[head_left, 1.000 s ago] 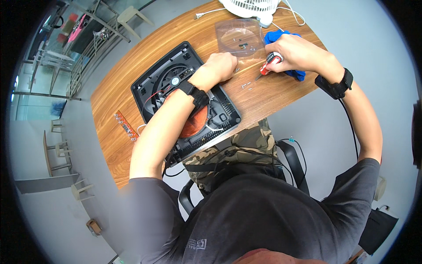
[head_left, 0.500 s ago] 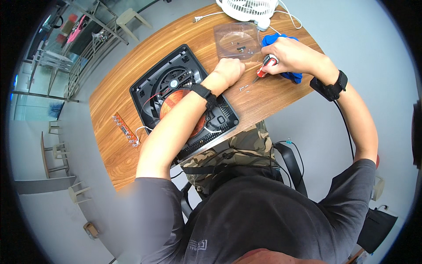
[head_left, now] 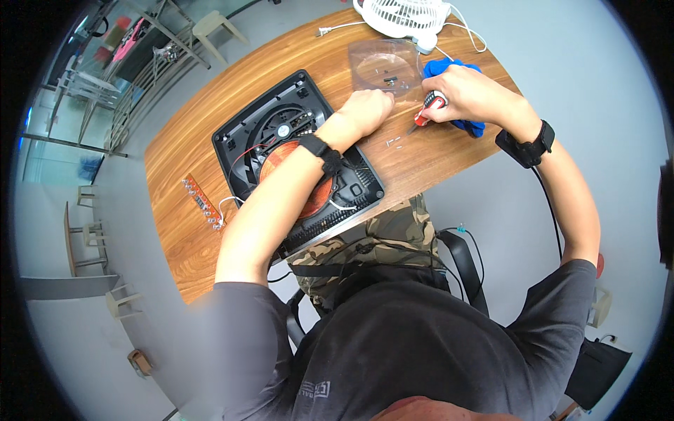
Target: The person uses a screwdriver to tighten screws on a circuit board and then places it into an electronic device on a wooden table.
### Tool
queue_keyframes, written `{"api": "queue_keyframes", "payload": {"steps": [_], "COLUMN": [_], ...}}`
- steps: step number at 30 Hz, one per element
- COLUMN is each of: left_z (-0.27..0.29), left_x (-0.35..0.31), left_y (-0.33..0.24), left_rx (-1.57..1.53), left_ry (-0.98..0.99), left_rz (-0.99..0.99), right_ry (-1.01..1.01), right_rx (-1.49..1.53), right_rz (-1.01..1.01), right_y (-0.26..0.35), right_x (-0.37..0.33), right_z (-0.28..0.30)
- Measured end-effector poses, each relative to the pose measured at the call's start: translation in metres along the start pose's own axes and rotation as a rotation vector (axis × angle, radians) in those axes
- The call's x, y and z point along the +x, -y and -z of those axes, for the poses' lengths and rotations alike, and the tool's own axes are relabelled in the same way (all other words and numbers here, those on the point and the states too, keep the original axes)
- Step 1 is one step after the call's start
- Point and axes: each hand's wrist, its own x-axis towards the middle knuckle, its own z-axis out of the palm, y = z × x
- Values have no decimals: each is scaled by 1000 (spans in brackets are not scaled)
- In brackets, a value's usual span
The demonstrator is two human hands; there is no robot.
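Note:
My right hand (head_left: 460,91) is closed around a red-and-black screwdriver (head_left: 422,117), its tip pointing down at the wooden tabletop. Several small screws (head_left: 391,142) lie loose by that tip. My left hand (head_left: 370,112) is curled with its fingertips hidden, so whatever it may hold does not show. Just beyond it is a clear plastic tray (head_left: 359,55) with small dark and metal parts inside. Under my left forearm lies an opened black appliance housing (head_left: 232,144) with a copper coil (head_left: 274,165). A blue cloth (head_left: 472,128) is bunched beside and beneath my right hand.
A white fan (head_left: 401,15) with its cord and plug stands at the table's far edge. An orange circuit board (head_left: 200,201) on a white wire lies left of the housing. The wooden table (head_left: 172,165) curves at the left; a pale stool (head_left: 214,28) stands beyond it.
The whole view has shifted slightly, moving the table's things a little right and down in the picture. Both hands keep nearly the same poses, and the screwdriver stays in my right hand.

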Motion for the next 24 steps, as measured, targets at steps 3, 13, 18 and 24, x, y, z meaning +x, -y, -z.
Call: {"api": "queue_keyframes", "payload": {"steps": [3, 13, 18, 24], "left_z": [23, 92, 96, 86], "left_x": [-18, -121, -171, -192], "left_y": [5, 33, 34, 28], "left_rx": [-216, -473, -563, -667], "left_ry": [-95, -203, -214, -185], "left_rz": [16, 187, 395, 449], "right_ry": [-6, -98, -176, -162], "right_rx": [-12, -92, 93, 99], "right_rz": [-12, 58, 166, 289], "right_y": [2, 22, 79, 114], "right_x": [2, 24, 59, 94], "right_z": [-2, 42, 69, 62]}}
